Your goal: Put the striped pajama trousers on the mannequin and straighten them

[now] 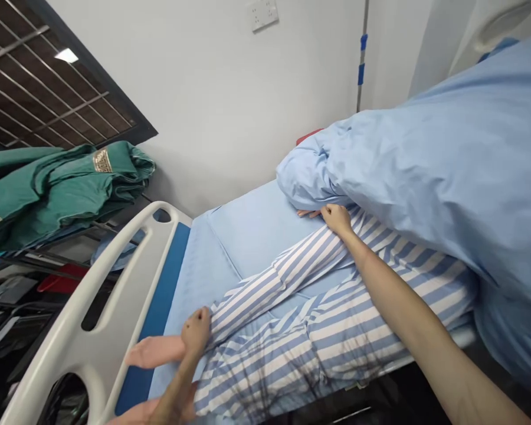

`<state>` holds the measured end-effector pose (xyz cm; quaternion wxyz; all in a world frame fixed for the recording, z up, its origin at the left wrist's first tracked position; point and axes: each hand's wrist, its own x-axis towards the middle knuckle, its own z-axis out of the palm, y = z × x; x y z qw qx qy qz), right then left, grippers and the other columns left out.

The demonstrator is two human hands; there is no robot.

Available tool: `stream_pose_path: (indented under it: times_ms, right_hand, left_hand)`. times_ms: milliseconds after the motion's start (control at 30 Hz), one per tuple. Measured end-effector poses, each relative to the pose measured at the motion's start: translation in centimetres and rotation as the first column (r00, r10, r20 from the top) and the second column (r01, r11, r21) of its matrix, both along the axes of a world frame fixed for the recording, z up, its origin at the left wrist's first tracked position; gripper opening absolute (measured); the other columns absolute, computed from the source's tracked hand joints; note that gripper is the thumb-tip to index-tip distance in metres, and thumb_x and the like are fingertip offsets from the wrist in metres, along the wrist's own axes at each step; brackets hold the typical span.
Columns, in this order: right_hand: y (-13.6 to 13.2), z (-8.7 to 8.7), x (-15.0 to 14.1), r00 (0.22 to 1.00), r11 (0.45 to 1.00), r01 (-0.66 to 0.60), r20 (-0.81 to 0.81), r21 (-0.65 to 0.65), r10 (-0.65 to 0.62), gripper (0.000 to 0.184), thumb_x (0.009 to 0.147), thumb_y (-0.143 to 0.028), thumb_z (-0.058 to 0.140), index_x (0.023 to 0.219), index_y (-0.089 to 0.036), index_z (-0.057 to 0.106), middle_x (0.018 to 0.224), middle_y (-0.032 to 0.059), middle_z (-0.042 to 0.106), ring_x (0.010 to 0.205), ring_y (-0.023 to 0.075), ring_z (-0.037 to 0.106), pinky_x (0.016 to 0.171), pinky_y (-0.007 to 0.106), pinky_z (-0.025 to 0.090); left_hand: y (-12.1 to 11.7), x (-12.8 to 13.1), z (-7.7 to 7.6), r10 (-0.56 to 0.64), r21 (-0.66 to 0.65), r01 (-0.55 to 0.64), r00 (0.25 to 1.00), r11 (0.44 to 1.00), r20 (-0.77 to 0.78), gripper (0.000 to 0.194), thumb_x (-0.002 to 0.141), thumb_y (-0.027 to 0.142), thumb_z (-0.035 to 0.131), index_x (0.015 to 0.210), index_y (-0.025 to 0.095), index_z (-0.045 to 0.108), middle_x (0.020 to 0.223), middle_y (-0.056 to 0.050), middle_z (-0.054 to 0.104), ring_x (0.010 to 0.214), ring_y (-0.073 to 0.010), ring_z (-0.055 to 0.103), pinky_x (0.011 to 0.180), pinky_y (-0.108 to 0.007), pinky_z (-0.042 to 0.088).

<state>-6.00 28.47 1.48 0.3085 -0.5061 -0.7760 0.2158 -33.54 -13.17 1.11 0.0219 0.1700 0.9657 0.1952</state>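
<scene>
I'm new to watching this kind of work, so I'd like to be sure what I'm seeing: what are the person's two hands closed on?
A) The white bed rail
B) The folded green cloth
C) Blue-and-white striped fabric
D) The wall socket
C. Both the left hand and the right hand sit closed on the blue-and-white striped fabric lying on the bed.

A dummy (265, 348) in pyjamas (278, 277) lies on a hospital bed (248, 242), with a quilt (433, 171) over its far part at the right. The left hand (196, 330) lies on the pyjamas near the bed's end panel (92, 319); the right hand (336, 218) lies on them beside the quilt. Folded cloth (57, 189) lies left of the bed, and a socket (262, 14) sits on the wall (212, 88) behind.
</scene>
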Motion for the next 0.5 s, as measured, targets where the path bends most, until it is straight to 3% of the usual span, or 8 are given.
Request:
stream_pose_path:
  times_ms: [100, 233, 367, 500]
  right_hand:
    - [-0.6, 0.4, 0.4, 0.999, 1.000, 0.003, 0.035, 0.019, -0.004, 0.036, 0.091, -0.031, 0.042, 0.069, -0.015, 0.066, 0.075, 0.0120, 0.069, 0.066, 0.0153, 0.050, 0.061, 0.029, 0.022]
    - [-4.0, 1.5, 0.0, 0.998, 0.999, -0.035, 0.059, 0.017, 0.034, 0.034, 0.092, -0.028, 0.043, 0.071, -0.015, 0.066, 0.076, 0.0171, 0.067, 0.067, 0.0163, 0.051, 0.064, 0.033, 0.022]
    - [-11.5, 3.2, -5.0, 0.966, 0.966, -0.257, 0.028, 0.012, 0.256, 0.034, 0.091, -0.025, 0.046, 0.062, -0.016, 0.062, 0.067, 0.0132, 0.064, 0.062, 0.0138, 0.049, 0.063, 0.032, 0.025]
    - [-22.1, 5.8, -13.3, 0.848, 0.848, -0.527, -0.033, 0.049, 0.529, 0.037, 0.092, -0.030, 0.046, 0.059, -0.018, 0.058, 0.059, 0.0021, 0.061, 0.056, 0.0099, 0.044, 0.062, 0.024, 0.031]
  left_hand:
    - [-0.2, 1.2, -1.9, 0.087, -0.174, -0.096, 0.994, 0.980, -0.058, 0.034, 0.084, 0.037, 0.039, 0.059, 0.020, 0.055, 0.073, -0.007, 0.064, 0.069, -0.0200, 0.053, 0.060, -0.028, 0.030]
    - [0.6, 1.5, -2.3, 0.080, -0.210, -0.095, 0.994, 0.973, -0.076, 0.035, 0.087, 0.037, 0.037, 0.070, 0.021, 0.062, 0.085, -0.010, 0.069, 0.081, -0.0233, 0.060, 0.065, -0.029, 0.032]
    - [0.2, 1.6, -2.5, 0.074, -0.202, -0.096, 0.991, 0.975, -0.114, 0.035, 0.089, 0.037, 0.037, 0.080, 0.022, 0.068, 0.089, -0.011, 0.071, 0.081, -0.0242, 0.062, 0.067, -0.030, 0.033]
    - [-0.1, 1.8, -3.1, 0.054, -0.191, -0.086, 0.985, 0.978, -0.165, 0.035, 0.090, 0.035, 0.038, 0.083, 0.021, 0.070, 0.087, -0.011, 0.071, 0.078, -0.0223, 0.063, 0.066, -0.029, 0.034]
